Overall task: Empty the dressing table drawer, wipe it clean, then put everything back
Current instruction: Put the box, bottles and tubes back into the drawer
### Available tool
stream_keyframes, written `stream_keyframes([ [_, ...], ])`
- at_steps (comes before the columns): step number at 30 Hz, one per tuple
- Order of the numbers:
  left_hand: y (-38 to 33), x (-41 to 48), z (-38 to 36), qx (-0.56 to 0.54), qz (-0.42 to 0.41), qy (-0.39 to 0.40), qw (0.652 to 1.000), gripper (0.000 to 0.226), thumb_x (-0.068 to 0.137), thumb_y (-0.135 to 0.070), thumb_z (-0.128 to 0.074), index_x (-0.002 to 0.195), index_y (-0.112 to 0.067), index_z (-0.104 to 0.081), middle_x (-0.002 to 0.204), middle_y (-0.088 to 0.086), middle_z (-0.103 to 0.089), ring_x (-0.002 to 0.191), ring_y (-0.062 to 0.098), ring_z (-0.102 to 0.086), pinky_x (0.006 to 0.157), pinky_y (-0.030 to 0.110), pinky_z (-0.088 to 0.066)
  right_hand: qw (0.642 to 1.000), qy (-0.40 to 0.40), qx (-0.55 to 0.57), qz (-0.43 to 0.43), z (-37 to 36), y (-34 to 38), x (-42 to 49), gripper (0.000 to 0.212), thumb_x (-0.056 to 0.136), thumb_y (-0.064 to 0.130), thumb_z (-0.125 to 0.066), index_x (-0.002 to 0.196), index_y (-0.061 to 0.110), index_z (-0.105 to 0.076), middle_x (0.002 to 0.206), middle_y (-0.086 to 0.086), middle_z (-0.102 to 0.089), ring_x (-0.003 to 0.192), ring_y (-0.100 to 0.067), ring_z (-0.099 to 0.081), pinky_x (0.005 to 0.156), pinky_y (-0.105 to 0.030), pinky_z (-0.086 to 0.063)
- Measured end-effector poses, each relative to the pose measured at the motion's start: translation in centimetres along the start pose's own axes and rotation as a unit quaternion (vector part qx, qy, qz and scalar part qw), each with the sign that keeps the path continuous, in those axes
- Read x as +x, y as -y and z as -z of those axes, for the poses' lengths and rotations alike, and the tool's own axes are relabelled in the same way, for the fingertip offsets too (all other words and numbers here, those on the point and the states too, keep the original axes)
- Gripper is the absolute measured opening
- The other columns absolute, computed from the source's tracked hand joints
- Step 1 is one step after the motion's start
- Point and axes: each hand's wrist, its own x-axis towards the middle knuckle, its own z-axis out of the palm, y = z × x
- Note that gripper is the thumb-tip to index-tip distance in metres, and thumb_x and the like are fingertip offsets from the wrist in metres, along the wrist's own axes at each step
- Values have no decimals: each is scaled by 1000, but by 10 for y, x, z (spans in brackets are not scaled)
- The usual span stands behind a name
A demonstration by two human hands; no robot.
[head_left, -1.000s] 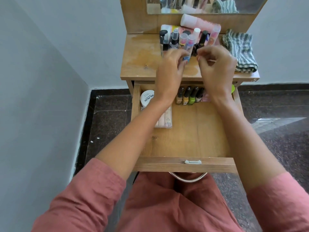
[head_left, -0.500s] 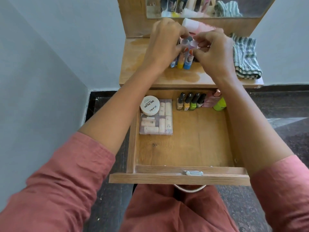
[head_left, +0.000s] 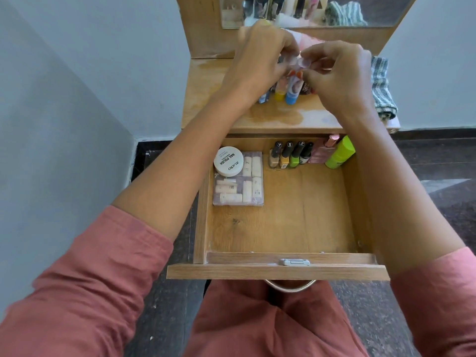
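Note:
The wooden drawer (head_left: 283,228) stands pulled out below the dressing table top (head_left: 206,99). Along its back lie a white nail polish remover jar (head_left: 228,161) on a clear packet of small tubes (head_left: 238,186), a row of nail polish bottles (head_left: 288,157), a pink bottle (head_left: 322,152) and a lime green bottle (head_left: 340,152). Over the table top, my left hand (head_left: 260,60) and my right hand (head_left: 340,73) both pinch the caps of a cluster of small upright bottles (head_left: 288,90). The hands hide the bottles behind.
A striped folded cloth (head_left: 382,88) lies at the table's right end. A mirror (head_left: 309,11) backs the table. Grey walls close in on the left and behind. Dark stone floor (head_left: 438,163) lies on both sides. The drawer's metal handle (head_left: 289,286) hangs over my lap.
The view tilted down, so the drawer now shows whole. Both hands rose from the table's front edge to the tops of the small bottles and stay gathered there.

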Motion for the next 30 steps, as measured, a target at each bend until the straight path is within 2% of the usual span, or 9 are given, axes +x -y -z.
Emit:
stream_keyframes([
  [3, -9, -5, 4, -21, -15, -21, 999, 19, 84, -23, -63, 101, -15, -68, 101, -2, -67, 100, 12, -56, 91, 21, -42, 1000, -1, 7, -6, 15, 4, -7, 23, 76, 8, -63, 97, 10, -70, 85, 4, -62, 60, 9, -52, 66, -6, -46],
  [5, -16, -11, 6, -42, -19, -26, 999, 18, 84, -20, -62, 100, -13, -69, 99, -1, -67, 90, 5, -53, 76, 3, -35, 1000, 1, 4, -3, 25, 7, -15, 21, 76, 9, -64, 97, 11, -70, 87, 4, -63, 62, 7, -53, 66, -6, -46],
  [10, -33, -33, 3, -92, -17, -31, 995, 15, 81, -18, -66, 93, -11, -70, 87, -8, -64, 78, -1, -52, 62, 0, -34, 1000, 2, 0, 0, 41, 7, -39, 21, 77, 10, -66, 97, 13, -70, 87, 7, -62, 61, 14, -53, 67, -4, -46],
  [12, -39, -42, -1, -106, -15, -22, 994, 15, 80, -18, -67, 93, -13, -70, 83, -10, -60, 74, -2, -51, 64, 2, -36, 1000, 5, -2, 2, 45, 5, -50, 21, 77, 10, -66, 97, 14, -69, 88, 7, -62, 62, 15, -54, 67, -3, -45],
  [16, -48, -58, -14, -135, -2, 2, 991, 18, 78, -14, -69, 96, -11, -70, 89, 0, -68, 78, 8, -60, 76, 22, -51, 1000, 15, -8, -8, 50, -6, -71, 24, 78, 12, -69, 102, 12, -68, 90, 7, -62, 65, 10, -55, 70, -4, -47],
  [19, -55, -69, -31, -139, 5, 21, 990, 20, 79, -13, -69, 98, -9, -70, 93, 3, -69, 80, 7, -59, 77, 20, -50, 999, 31, -10, -22, 48, -23, -85, 24, 79, 12, -69, 103, 10, -68, 93, 0, -65, 75, 0, -60, 72, -6, -47],
  [22, -59, -76, -55, -145, 26, 52, 988, 20, 79, -10, -68, 98, -6, -69, 94, 7, -69, 83, 15, -62, 79, 29, -51, 998, 45, -11, -37, 46, -43, -97, 21, 77, 7, -68, 98, 7, -69, 96, -8, -67, 83, -15, -62, 72, -7, -47],
  [27, -64, -80, -96, -163, 65, 82, 981, 17, 78, -6, -67, 96, -3, -68, 95, 11, -69, 86, 22, -64, 79, 36, -52, 997, 49, -36, -54, 43, -72, -107, 22, 77, 4, -68, 98, 5, -69, 99, -12, -64, 83, -17, -60, 70, -1, -44],
  [30, -69, -79, -114, -164, 71, 83, 980, 18, 79, -6, -65, 97, -3, -67, 100, 12, -66, 90, 23, -62, 79, 32, -48, 996, 46, -51, -53, 42, -87, -109, 23, 79, 2, -67, 102, 1, -67, 101, -20, -61, 85, -21, -60, 69, -9, -44],
])
